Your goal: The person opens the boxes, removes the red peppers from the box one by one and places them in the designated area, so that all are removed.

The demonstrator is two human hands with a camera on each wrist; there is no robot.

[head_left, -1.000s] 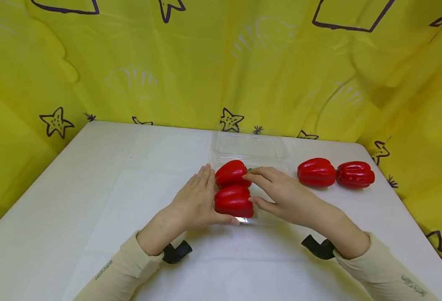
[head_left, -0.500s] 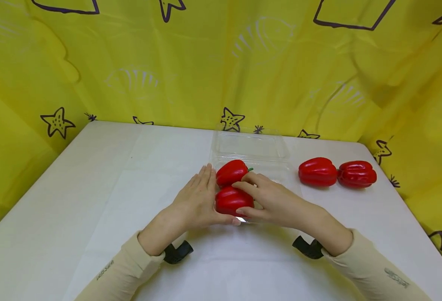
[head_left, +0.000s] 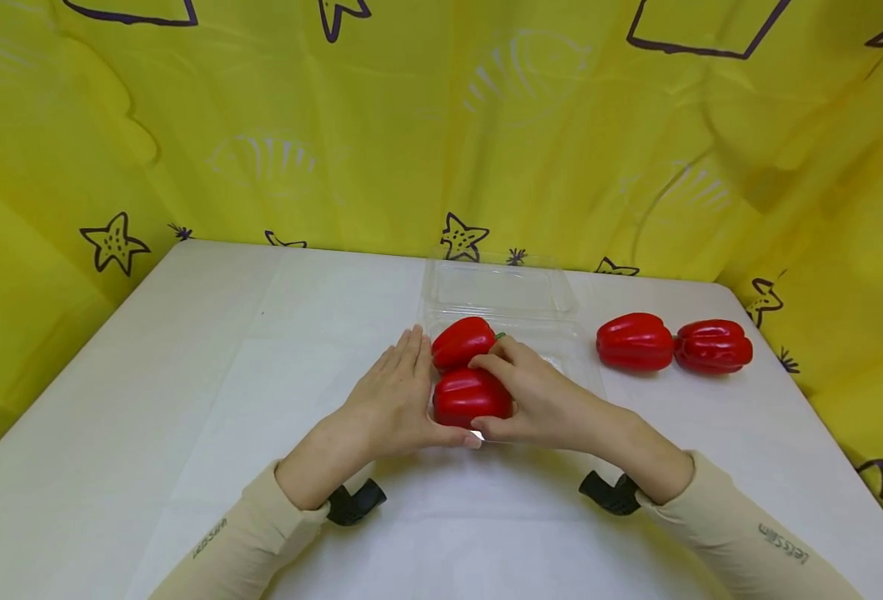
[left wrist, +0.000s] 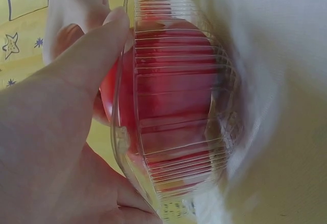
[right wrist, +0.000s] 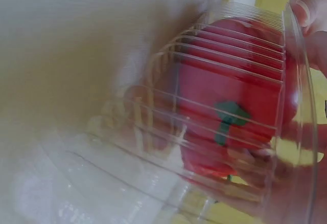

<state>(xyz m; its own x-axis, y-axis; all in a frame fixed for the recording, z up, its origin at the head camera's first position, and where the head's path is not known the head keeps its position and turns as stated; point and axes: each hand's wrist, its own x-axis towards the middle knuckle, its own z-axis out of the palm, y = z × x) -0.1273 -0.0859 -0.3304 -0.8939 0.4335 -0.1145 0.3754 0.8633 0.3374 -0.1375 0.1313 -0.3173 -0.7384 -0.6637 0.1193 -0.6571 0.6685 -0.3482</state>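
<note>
Two red bell peppers lie one behind the other in the left part of a clear plastic clamshell box, its lid laid back. My right hand reaches into the box and grips the stem end of the near pepper, thumb on the near side and fingers on the far side. Through the ribbed plastic in the right wrist view, its green stem shows. The far pepper touches the near one. My left hand rests straight-fingered along the box's left side, thumb along the front rim.
Two more red bell peppers, one beside the other, lie end to end on the white table right of the box. A yellow patterned curtain hangs behind and at both sides. The open lid lies toward the curtain.
My right hand has moved left and closed round the near pepper, which has shifted slightly to the right. My left hand stays in place.
</note>
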